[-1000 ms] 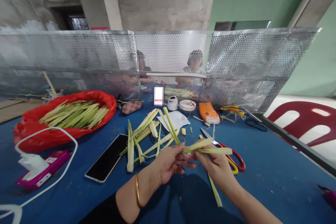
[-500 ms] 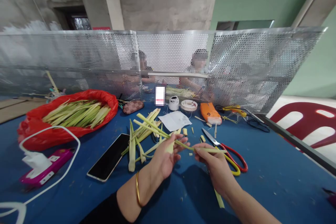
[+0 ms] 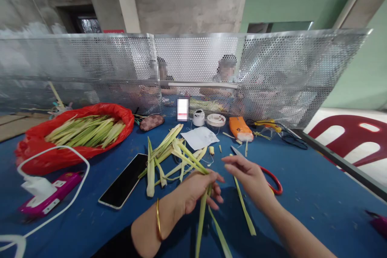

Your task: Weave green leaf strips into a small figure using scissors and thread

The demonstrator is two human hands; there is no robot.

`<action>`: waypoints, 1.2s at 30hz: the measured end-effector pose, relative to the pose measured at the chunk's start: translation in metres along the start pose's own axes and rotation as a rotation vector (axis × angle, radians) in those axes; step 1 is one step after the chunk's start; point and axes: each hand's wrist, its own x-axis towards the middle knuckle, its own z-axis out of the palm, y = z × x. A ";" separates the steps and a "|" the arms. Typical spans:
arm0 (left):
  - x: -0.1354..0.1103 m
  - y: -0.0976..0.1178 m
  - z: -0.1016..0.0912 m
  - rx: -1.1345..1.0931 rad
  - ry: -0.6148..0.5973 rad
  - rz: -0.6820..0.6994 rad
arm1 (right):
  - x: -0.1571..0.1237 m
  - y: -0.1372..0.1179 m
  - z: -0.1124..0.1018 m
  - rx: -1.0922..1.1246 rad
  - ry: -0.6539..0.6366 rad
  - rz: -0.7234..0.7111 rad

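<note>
My left hand (image 3: 199, 189), a gold bangle at its wrist, is closed around pale green leaf strips (image 3: 202, 213). Their upper ends point away from me past the knuckles, and two long ends hang down toward the front edge. To its right my right hand (image 3: 249, 173) hovers with nothing in it, thumb and fingers a little apart. Partly hidden under that hand are scissors (image 3: 273, 177) with red and yellow handles. A single loose strip (image 3: 244, 207) lies on the blue table between the hands. Beyond my left hand is a pile of similar strips (image 3: 151, 173).
At left stand a red plastic bag (image 3: 123, 139) full of strips and a purple power strip (image 3: 51, 199) with a white cable. A phone (image 3: 123, 181) lies nearby. Farther back are white paper (image 3: 199, 138), a tape roll (image 3: 216, 119), an orange packet (image 3: 240, 127) and a perforated metal screen (image 3: 196, 60).
My right hand has let go of the strip it pinched and drawn slightly away. My left hand has turned over, now with two strip ends hanging toward me.
</note>
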 end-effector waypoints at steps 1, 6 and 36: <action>0.000 -0.004 0.003 0.041 -0.029 -0.038 | -0.004 -0.001 0.004 -0.085 -0.075 -0.051; 0.007 -0.022 0.014 0.183 -0.115 -0.165 | -0.021 -0.006 0.021 -0.151 -0.307 -0.124; -0.003 0.009 -0.002 -0.492 -0.171 -0.053 | -0.001 0.008 0.002 -0.163 0.199 0.028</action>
